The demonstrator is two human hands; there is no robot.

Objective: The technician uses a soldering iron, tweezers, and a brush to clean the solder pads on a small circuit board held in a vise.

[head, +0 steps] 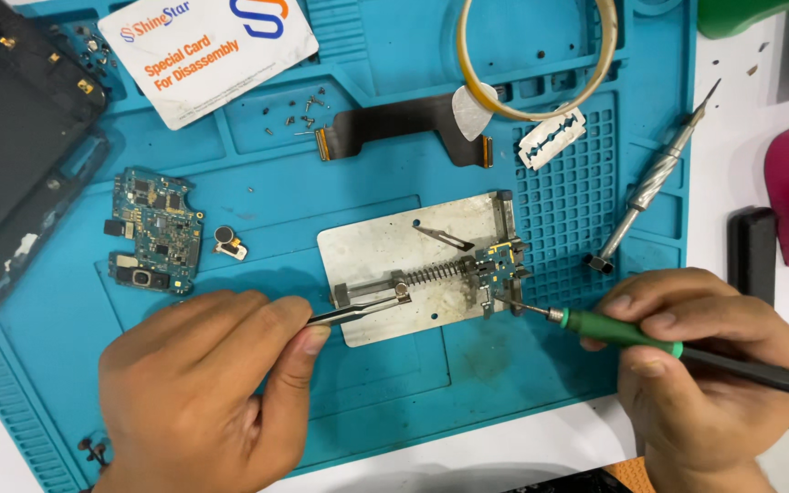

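Note:
A small blue circuit board (500,265) is clamped at the right end of a scuffed metal holder plate (385,245) with a spring clamp. My right hand (710,365) grips a green-and-black soldering iron (632,332) whose tip touches the lower edge of that board. My left hand (207,388) pinches metal tweezers (358,312) that point right, their tips resting at the clamp's left end. A loose scalpel blade (445,238) lies on the plate.
All sits on a blue silicone mat (394,393). A larger phone board (155,228) and small part (228,241) lie left, a phone frame (20,137) far left. Behind: white card (207,50), flex cable (394,123), razor blade (552,138), tape ring (536,55), screwdriver (652,183).

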